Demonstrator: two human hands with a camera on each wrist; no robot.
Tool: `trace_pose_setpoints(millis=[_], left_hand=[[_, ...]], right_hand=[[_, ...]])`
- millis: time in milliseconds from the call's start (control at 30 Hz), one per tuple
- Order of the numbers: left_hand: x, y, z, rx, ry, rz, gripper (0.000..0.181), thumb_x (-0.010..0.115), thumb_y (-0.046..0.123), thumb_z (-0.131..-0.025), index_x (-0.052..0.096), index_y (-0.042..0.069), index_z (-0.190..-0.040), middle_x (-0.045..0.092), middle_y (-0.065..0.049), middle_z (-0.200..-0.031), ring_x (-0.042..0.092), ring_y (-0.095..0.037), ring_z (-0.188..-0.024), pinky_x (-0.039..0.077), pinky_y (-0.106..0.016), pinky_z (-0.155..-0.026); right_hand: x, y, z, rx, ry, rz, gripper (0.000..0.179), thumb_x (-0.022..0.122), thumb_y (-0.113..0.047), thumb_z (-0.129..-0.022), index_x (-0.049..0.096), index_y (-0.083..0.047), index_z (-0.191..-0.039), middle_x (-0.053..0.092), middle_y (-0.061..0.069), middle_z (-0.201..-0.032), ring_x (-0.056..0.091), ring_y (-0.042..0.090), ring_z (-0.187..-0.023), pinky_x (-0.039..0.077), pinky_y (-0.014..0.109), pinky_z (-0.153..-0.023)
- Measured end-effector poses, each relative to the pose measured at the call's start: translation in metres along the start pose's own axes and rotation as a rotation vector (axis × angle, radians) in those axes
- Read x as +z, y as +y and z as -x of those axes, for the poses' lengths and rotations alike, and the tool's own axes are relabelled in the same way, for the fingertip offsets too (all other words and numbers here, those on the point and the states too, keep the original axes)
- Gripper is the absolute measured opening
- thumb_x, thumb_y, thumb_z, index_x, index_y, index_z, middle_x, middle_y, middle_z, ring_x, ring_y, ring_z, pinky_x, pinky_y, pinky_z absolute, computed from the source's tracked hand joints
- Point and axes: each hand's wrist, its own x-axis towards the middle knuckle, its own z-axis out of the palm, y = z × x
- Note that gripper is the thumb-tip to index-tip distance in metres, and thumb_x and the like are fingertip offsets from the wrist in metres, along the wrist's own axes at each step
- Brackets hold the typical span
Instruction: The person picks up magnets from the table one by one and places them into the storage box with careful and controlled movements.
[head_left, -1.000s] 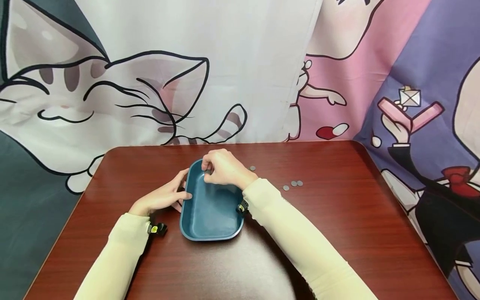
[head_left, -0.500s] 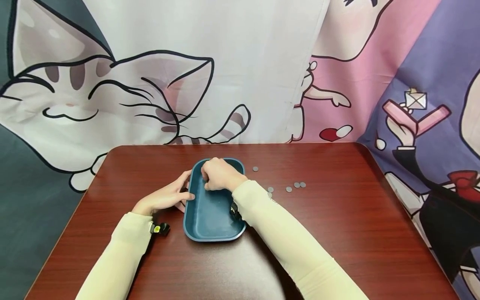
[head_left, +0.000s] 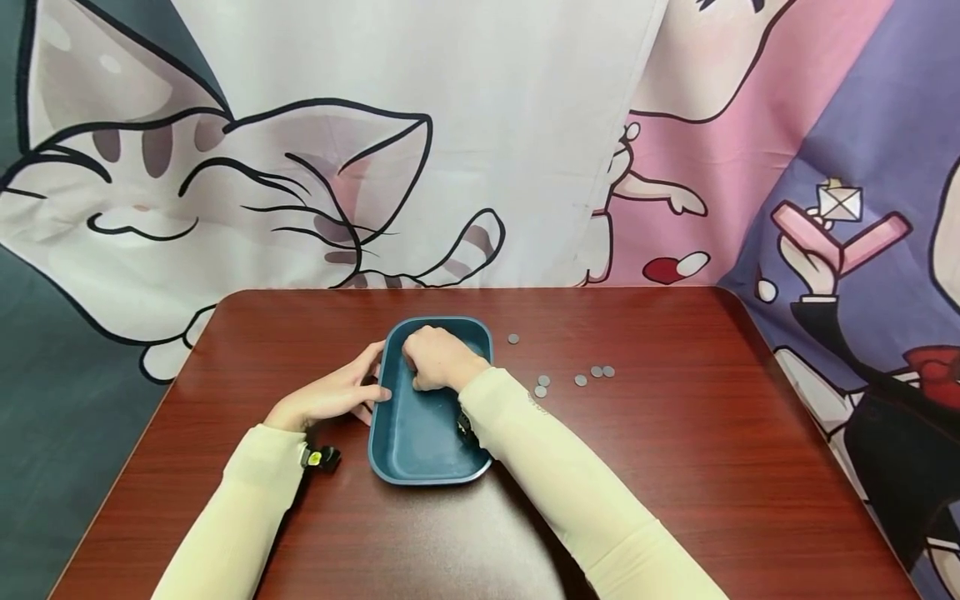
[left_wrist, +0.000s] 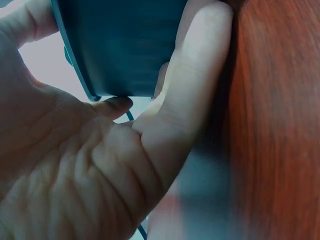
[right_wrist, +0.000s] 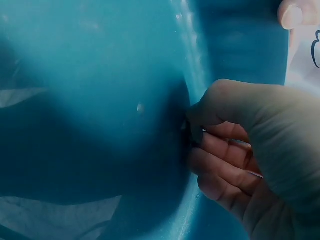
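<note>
A blue rectangular tray sits on the table with its long sides running away from me. My left hand grips its left wall, the thumb over the rim and the other fingers outside and low, as the left wrist view shows. Inside the tray's far half, my right hand reaches down with curled fingers. In the right wrist view its thumb and forefinger pinch a small dark coin right at the tray's bottom corner; most of the coin is hidden by the fingertips.
Several grey coins lie on the table right of the tray: one coin near its far corner, a pair closer in, and more coins farther right. The brown table ends at a printed curtain.
The right hand has gone lower into the tray, carrying the coin down with it. Its sleeve has shifted left, uncovering two coins on the table. The left hand keeps its grip.
</note>
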Motion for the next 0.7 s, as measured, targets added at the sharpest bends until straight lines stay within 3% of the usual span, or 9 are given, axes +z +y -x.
trace_pose_setpoints(millis=[700], left_hand=[[-0.0004, -0.0015, 0.0009, 0.042, -0.017, -0.007, 0.080, 0.055, 0.011, -0.104, 0.003, 0.015, -0.164, 0.046, -0.032, -0.133, 0.073, -0.029, -0.085, 0.065, -0.044, -0.073]], right_hand=[[0.0031, -0.0001, 0.0027, -0.030, -0.006, 0.077, 0.010, 0.075, -0.018, -0.088, 0.065, -0.019, -0.086, 0.061, -0.001, -0.090, 0.057, 0.014, -0.082, 0.049, 0.026, -0.071]])
